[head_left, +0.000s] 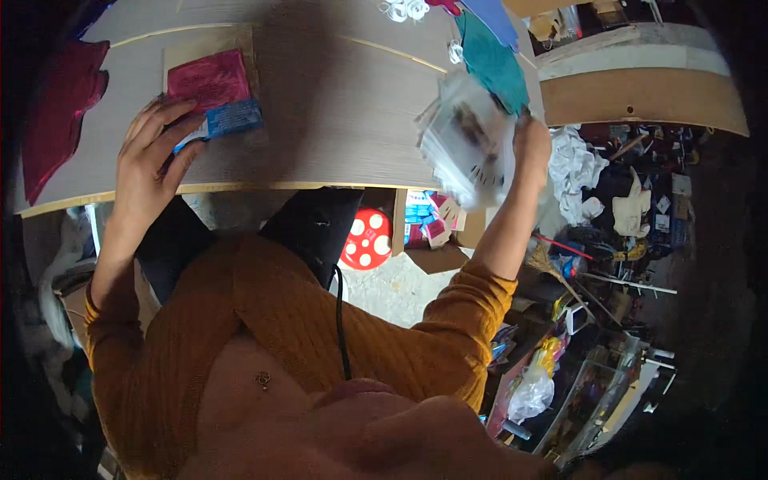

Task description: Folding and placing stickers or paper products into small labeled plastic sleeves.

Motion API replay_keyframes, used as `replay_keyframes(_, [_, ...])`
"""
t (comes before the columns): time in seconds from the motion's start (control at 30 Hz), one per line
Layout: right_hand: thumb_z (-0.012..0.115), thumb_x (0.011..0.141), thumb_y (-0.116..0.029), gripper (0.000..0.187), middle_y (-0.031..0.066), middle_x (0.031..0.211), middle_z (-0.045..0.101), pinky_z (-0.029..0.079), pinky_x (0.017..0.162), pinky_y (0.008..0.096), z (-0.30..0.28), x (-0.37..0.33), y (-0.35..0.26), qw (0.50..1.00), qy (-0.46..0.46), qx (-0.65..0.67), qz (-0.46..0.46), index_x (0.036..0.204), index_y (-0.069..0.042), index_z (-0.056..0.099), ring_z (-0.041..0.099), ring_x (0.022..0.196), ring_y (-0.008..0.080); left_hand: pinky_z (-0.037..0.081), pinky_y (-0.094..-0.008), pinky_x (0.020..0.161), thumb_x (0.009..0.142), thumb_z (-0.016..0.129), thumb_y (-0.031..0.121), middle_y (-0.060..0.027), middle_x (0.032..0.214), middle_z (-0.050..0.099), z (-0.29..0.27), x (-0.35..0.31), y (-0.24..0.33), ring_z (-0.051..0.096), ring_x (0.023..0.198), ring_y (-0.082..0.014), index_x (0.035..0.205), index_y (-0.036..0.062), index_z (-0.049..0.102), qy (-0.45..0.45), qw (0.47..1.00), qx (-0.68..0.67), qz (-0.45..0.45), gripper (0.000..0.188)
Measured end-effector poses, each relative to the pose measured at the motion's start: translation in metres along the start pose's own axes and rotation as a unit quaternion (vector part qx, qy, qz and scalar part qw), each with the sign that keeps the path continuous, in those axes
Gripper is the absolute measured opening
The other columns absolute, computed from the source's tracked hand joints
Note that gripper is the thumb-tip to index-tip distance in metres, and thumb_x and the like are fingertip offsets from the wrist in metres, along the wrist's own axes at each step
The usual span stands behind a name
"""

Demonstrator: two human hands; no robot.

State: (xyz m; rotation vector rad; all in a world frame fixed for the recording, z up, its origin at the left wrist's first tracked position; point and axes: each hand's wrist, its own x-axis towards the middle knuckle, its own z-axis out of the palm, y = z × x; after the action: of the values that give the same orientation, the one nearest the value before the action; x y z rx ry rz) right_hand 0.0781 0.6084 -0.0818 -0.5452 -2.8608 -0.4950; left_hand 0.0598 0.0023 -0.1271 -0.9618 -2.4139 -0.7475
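My left hand [152,156] rests at the left side of a flat packet on the table, fingers spread and thumb by its blue card [232,120]. Above the card lies a folded magenta piece [210,80], with a tan backing sheet [246,52] showing behind it. On the right, my right hand [533,144] is closed at the edge of a stack of clear plastic bags [468,136]; its fingertips are partly hidden. The bags look slightly blurred and reach past the table's front edge. Just beyond them lies a teal flat piece [490,64].
Dark red flat pieces [64,120] lie at the table's left. White bundles [404,10] sit at its far side. Below are a red stool with white dots [368,238] and an open carton [436,256] of packets. Crumpled white material [574,172] and clutter fill the right.
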Motion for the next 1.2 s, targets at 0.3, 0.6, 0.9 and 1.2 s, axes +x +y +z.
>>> replay_keyframes(0.3, [0.063, 0.087, -0.030, 0.028, 0.0222, 0.098, 0.071, 0.053, 0.085, 0.0491, 0.020, -0.013, 0.006, 0.991, 0.012, 0.103, 0.084, 0.099, -0.007, 0.075, 0.068, 0.097, 0.0395, 0.044, -0.0448, 0.104, 0.078, 0.076, 0.009, -0.0118, 0.119, 0.066, -0.001, 0.000, 0.001, 0.061, 0.112, -0.0334, 0.108, 0.0025, 0.072, -0.004, 1.000, 0.000, -0.001, 0.031])
replay_keyframes(0.6, [0.060, 0.089, -0.033, 0.031, 0.0206, 0.091, 0.071, 0.054, 0.077, 0.0504, 0.006, -0.012, 0.000, 0.994, 0.043, 0.018, 0.104, 0.096, -0.007, 0.075, 0.070, 0.089, 0.0395, 0.045, -0.0444, 0.103, 0.080, 0.076, 0.012, -0.0123, 0.118, 0.067, 0.003, 0.003, 0.000, 0.062, 0.112, -0.0333, 0.107, 0.0027, 0.072, -0.011, 1.000, -0.012, -0.009, 0.029])
replay_keyframes(0.9, [0.063, 0.094, -0.012, 0.016, 0.0117, 0.098, 0.067, 0.054, 0.073, 0.0281, -0.084, -0.122, -0.202, 0.836, 0.101, 0.488, -0.228, 0.108, -0.009, 0.071, 0.066, 0.087, 0.0283, 0.045, -0.0455, 0.106, 0.082, 0.074, 0.011, -0.0121, 0.122, 0.068, 0.001, -0.010, -0.011, 0.062, 0.119, -0.0323, 0.103, 0.0025, 0.074, -0.005, 0.999, -0.046, -0.021, 0.023])
replay_keyframes(1.2, [0.067, 0.089, -0.016, 0.030, 0.0067, 0.092, 0.070, 0.054, 0.062, 0.0384, -0.098, -0.153, -0.308, 0.851, 0.076, 0.304, -0.421, 0.119, -0.014, 0.066, 0.065, 0.073, 0.0282, 0.050, -0.0426, 0.102, 0.084, 0.073, 0.018, -0.0089, 0.115, 0.071, 0.004, -0.010, -0.003, 0.066, 0.112, -0.0250, 0.100, 0.0070, 0.074, 0.040, 0.999, 0.030, 0.010, 0.019])
